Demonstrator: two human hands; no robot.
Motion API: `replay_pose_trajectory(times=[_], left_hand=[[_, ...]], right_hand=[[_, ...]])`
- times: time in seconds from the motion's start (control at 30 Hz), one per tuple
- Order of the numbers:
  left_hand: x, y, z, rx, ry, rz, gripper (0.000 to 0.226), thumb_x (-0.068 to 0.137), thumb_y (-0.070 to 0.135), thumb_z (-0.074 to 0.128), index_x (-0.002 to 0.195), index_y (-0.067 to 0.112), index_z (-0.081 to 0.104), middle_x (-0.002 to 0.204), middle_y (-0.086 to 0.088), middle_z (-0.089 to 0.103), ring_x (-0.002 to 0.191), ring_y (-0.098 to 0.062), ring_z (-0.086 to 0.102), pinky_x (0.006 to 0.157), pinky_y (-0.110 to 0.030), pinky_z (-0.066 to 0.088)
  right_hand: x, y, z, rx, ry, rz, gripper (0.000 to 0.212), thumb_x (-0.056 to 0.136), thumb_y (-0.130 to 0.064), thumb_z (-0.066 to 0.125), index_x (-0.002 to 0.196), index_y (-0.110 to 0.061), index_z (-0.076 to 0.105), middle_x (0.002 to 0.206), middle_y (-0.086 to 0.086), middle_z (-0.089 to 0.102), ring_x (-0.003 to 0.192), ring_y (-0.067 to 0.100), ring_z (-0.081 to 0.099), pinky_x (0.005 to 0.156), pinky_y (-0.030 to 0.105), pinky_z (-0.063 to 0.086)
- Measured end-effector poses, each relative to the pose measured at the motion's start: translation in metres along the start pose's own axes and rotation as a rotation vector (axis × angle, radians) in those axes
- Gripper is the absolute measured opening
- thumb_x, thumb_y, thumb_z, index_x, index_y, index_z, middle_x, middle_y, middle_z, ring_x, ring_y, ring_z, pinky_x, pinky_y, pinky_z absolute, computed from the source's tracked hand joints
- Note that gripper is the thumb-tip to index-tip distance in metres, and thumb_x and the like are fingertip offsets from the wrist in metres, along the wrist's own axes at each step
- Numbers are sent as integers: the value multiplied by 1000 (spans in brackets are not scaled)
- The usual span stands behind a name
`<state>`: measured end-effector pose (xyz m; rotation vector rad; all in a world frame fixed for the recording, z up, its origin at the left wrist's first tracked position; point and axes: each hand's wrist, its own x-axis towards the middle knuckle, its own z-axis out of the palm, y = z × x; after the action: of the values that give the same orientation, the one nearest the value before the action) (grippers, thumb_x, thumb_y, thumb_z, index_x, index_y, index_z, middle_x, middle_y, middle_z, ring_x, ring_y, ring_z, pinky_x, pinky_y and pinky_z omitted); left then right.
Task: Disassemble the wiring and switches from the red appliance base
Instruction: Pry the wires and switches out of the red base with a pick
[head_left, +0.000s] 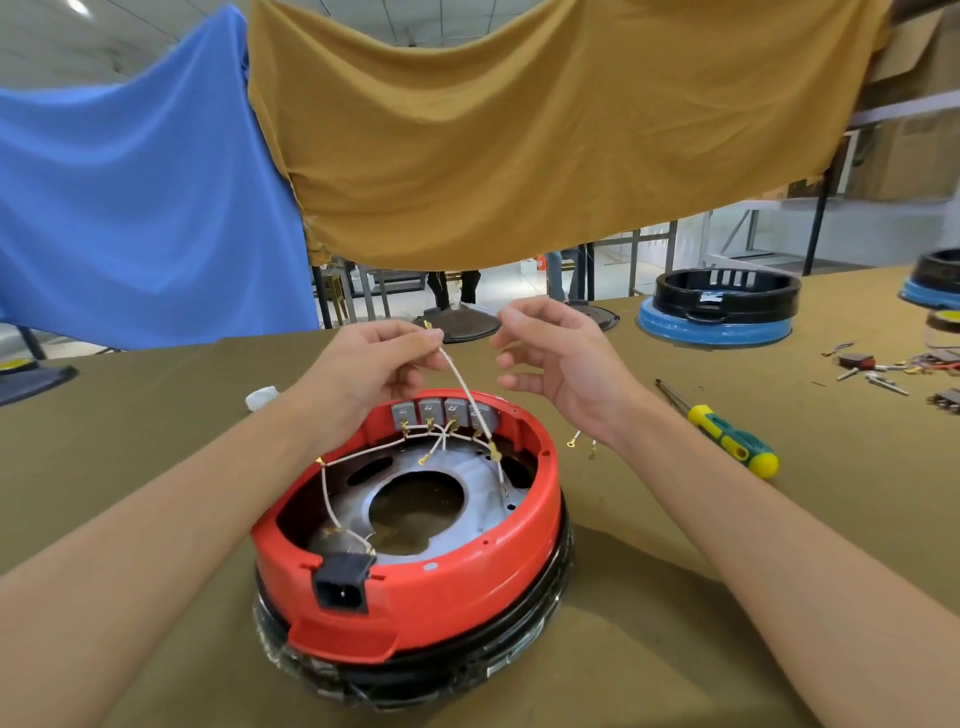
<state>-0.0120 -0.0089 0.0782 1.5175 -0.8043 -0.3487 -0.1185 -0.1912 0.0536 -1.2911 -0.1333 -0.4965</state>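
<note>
Red appliance base (441, 587), open-topped, white wires (470, 400) across grey switches (444, 411)

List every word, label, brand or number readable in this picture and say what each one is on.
No text can be read here.
White label strip on the black lower body under the red appliance base: print too small and blurred.
Sticker inside the black ring on the blue base: glare, unreadable.
Grey switches: small embossed marks, not legible.
Screwdriver: no visible print.
</note>
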Motion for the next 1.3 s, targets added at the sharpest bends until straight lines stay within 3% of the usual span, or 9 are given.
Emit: replay_pose_trajectory(times=[0.13, 0.4, 0.53, 0.63, 0.73, 0.93, 1.0, 1.07, 1.3], left_hand=[[4, 9, 13, 47, 59, -79, 13, 88, 23, 72, 94, 12, 70, 85, -3, 77, 50, -4, 53, 51, -18, 50], [5, -2, 26, 101, 29, -90, 18, 92, 33, 68, 92, 16, 72, 88, -2, 77, 60, -8, 63, 58, -21, 54], [11, 2, 2, 495, 35, 58, 22, 96, 37, 60, 88, 19, 69, 79, 3, 76, 65, -6, 67, 60, -19, 50], [11, -4, -22, 922, -54, 88, 9, 93, 37, 63, 100, 31, 65, 91, 12, 70, 87, -4, 65, 79, -29, 49], [4, -21, -30, 996, -200, 3, 17, 99, 34, 54, 114, 31, 60, 105, 12, 67, 100, -9, 63, 97, -37, 47], [4, -29, -29, 1021, -187, 0, 21, 103, 35, 46, 117, 33, 61, 109, 12, 66, 105, -12, 60, 100, -42, 45], [5, -28, -29, 1024, -181, -10, 22, 103, 36, 45, 118, 33, 61, 113, 11, 66, 108, -14, 59, 102, -43, 44], [4, -28, -27, 1023, -178, -15, 23, 103, 36, 45, 118, 32, 61, 115, 10, 65, 110, -15, 59, 102, -43, 43], [4, -27, -27, 957, -176, -43, 21, 103, 34, 46, 117, 28, 61, 109, 8, 65, 107, -14, 60, 98, -37, 44]], right_hand=[[0, 3, 2, -48, 0, -4, 13, 84, -10, 76, 93, -15, 68, 86, 5, 65, 69, 17, 63, 63, 31, 57], [0, 6, -3, -92, 27, 35, 27, 77, 5, 79, 96, -9, 66, 76, 5, 68, 63, 19, 64, 62, 25, 56], [1, 5, -5, -75, 54, 54, 27, 77, 7, 78, 95, -8, 65, 73, 5, 69, 59, 18, 64, 60, 23, 55], [1, 4, -5, -76, 106, 69, 26, 77, 8, 77, 92, -9, 65, 77, 7, 69, 58, 16, 64, 59, 22, 55], [2, 1, -6, -103, 171, 74, 24, 78, 9, 76, 90, -8, 64, 92, 15, 65, 59, 16, 64, 60, 22, 56], [5, -9, -29, -862, 450, 156, 18, 83, 0, 69, 91, -14, 62, 97, 12, 69, 70, 20, 71, 66, 32, 61], [4, -11, -36, -1008, 505, 176, 9, 86, -7, 64, 89, -15, 62, 92, 11, 70, 85, 28, 70, 79, 44, 61], [4, -12, -37, -1061, 567, 108, 6, 87, -12, 61, 86, -17, 63, 88, 8, 70, 89, 27, 68, 77, 40, 58], [5, -9, -26, -613, 491, -108, 14, 98, -20, 57, 96, -11, 68, 67, -1, 65, 57, 8, 57, 57, 26, 50]])
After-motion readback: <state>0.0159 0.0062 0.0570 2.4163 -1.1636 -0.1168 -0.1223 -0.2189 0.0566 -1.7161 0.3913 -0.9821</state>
